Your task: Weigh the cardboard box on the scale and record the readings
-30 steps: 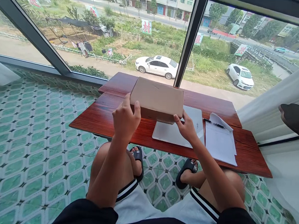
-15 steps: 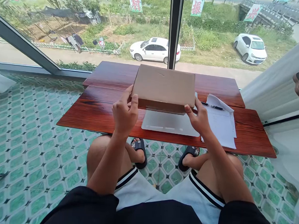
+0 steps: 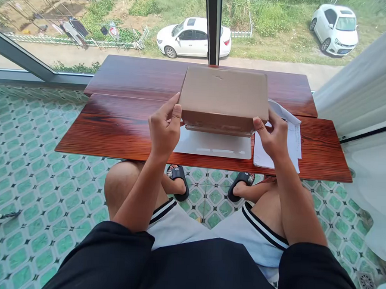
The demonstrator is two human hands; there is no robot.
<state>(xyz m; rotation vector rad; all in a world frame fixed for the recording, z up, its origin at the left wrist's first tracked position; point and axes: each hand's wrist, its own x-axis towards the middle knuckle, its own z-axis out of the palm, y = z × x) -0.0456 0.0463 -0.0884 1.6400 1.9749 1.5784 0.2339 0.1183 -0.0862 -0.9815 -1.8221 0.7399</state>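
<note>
While the head view looks down, the cardboard box (image 3: pixel 224 92) is held over a flat silver panel (image 3: pixel 214 145) on the counter (image 3: pixel 116 129) | my left grip (image 3: pixel 165 130) and right grip (image 3: pixel 275 133) clasp its opposite ends | I judge it stiff, smoothish, weight unclear; best held by both ends

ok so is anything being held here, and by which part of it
A cardboard box, held by its two ends, close to the near corners: left hand at one, right hand at the other.
</note>
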